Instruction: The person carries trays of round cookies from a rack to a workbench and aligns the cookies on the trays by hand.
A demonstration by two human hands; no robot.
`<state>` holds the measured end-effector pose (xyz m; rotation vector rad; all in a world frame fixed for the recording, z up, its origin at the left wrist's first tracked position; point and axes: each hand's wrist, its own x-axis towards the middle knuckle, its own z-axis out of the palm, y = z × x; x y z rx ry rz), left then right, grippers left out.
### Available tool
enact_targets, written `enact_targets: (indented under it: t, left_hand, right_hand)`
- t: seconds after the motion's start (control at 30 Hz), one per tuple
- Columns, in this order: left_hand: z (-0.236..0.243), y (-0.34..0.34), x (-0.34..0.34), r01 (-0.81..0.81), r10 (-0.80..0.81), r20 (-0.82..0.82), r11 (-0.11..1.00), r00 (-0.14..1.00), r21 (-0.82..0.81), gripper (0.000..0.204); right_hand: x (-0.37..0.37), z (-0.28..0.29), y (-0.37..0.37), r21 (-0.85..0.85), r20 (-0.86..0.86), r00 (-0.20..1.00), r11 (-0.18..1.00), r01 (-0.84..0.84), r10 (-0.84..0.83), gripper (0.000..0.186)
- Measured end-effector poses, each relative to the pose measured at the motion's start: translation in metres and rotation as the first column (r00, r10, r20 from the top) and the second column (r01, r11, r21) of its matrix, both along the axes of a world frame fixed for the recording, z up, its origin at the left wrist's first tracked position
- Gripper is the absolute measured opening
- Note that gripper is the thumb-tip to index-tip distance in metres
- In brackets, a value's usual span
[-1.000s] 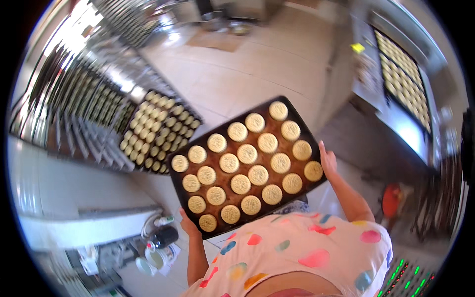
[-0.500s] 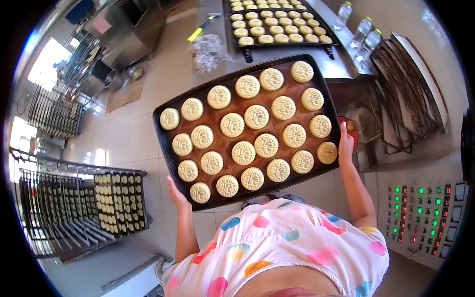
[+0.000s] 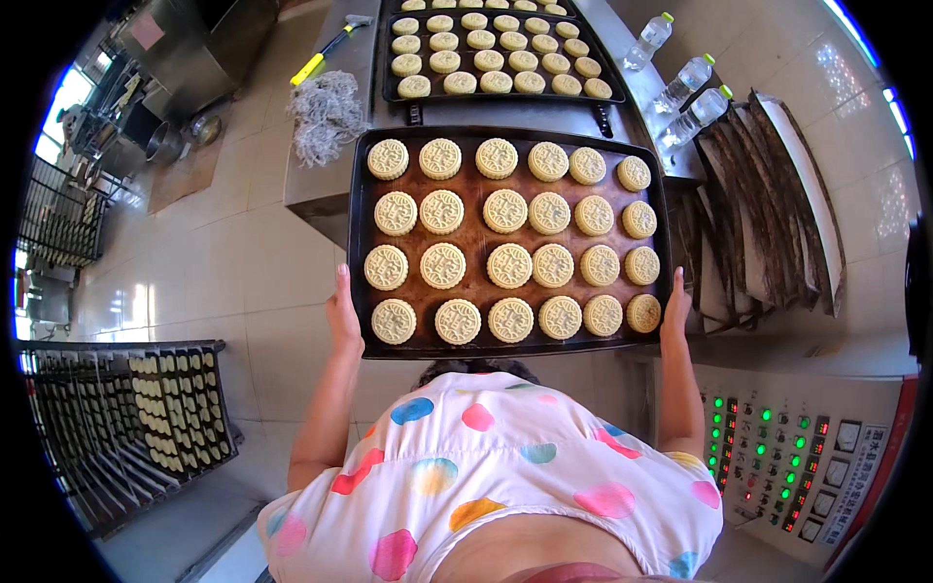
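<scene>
Both hands carry a dark baking tray with rows of several pale round pressed pastries, held roughly level before my body. My left hand grips its left side near the bottom corner. My right hand grips its right side. Just beyond the carried tray, more trays of pastries sit on a steel counter. A white crumpled clump of strands lies at that counter's left, with a yellow-handled scraper behind it.
Water bottles stand along the counter's right edge. Stained boards lean at the right, above a control panel with green lights. A rack of pastry trays stands at lower left; steel equipment and a metal pot are at upper left.
My body has turned rightward, bringing the steel counter straight ahead of me. The tray has swung from tilted to square with the view, still in both hands.
</scene>
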<state>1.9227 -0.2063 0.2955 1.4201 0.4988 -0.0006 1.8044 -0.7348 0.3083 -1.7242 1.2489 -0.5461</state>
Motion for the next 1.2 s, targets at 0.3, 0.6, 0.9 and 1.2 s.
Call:
enact_targets:
  t: [0.3,0.6,0.9,1.2]
  left_hand:
    - [-0.010,-0.071,0.060,-0.062,0.065,-0.037,0.995,0.997,0.077,0.057]
    - [-0.036,-0.118,0.075,-0.091,0.166,-0.160,0.914,0.973,0.396,0.053]
    - [-0.054,-0.119,0.115,-0.129,0.165,-0.068,0.921,0.984,0.368,0.046]
    - [-0.051,-0.087,0.141,0.311,-0.294,-0.141,0.943,0.945,0.116,0.063]
  right_hand:
    - [0.089,-0.028,-0.083,0.049,-0.162,0.985,0.997,-0.056,0.063,0.070]
    - [0.134,-0.051,-0.131,0.158,0.014,0.983,0.970,-0.185,0.185,0.052]
    - [0.168,-0.061,-0.146,0.115,-0.088,0.969,0.969,-0.219,0.230,0.061]
    - [0.188,-0.091,-0.157,0.014,-0.124,0.959,0.966,-0.256,0.256,0.063]
